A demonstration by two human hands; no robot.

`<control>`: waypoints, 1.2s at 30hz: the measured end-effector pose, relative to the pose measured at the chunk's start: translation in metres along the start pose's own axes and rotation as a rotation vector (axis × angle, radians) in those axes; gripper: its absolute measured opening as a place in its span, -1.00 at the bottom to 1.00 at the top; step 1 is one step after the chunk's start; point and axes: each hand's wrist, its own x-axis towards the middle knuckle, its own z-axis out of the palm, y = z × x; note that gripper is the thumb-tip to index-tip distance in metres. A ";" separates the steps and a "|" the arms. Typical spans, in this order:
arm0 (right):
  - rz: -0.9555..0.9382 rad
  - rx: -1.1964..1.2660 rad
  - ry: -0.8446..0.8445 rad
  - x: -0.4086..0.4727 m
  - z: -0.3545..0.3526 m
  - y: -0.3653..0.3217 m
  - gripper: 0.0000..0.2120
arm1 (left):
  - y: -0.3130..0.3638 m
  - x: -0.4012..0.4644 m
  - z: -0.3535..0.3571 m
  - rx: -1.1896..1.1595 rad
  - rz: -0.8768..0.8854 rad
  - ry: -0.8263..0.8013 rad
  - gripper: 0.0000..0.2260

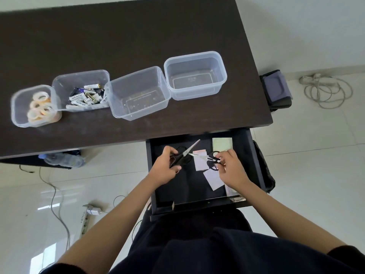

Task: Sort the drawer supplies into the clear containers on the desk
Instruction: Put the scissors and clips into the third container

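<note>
Both hands are inside the open black drawer [152,175] under the dark desk. My left hand [166,167] grips black-handled scissors [186,152], blades pointing up and right. My right hand [230,169] holds a second pair of black-handled scissors [205,156], blade tips pointing left toward the first pair. Pale paper pads [214,179] and a green pad [222,144] lie on the drawer floor. On the desk stand four clear containers: one with tape rolls [40,107], one with batteries [86,96], and two holding nothing, the middle one [139,93] and the right one [195,75].
The dark desk [118,40] runs left and back. A plastic bottle [63,160] sits under its front edge. Cables and a power strip [87,218] lie on the white floor at left, a coiled cord [325,91] at right. A dark bag [276,89] sits by the desk's right end.
</note>
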 end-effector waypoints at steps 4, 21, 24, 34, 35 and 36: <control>-0.043 0.130 0.191 0.009 -0.005 -0.034 -0.79 | 0.025 -0.011 -0.042 -0.076 0.089 0.087 -0.66; -0.106 0.231 0.539 0.038 0.025 -0.162 -0.79 | 0.067 0.071 -0.216 0.003 0.216 0.168 -0.68; -0.082 0.230 0.586 0.035 0.026 -0.172 -0.80 | 0.066 0.086 -0.211 0.042 0.217 0.082 -0.65; -0.030 0.170 0.623 0.029 0.035 -0.192 -0.80 | 0.051 0.083 -0.221 0.295 0.335 0.086 -0.59; -0.046 0.164 0.622 0.031 0.035 -0.196 -0.80 | 0.049 0.079 -0.224 0.326 0.384 0.149 -0.57; -0.063 0.160 0.619 0.035 0.035 -0.199 -0.79 | 0.046 0.075 -0.227 0.377 0.432 0.218 -0.51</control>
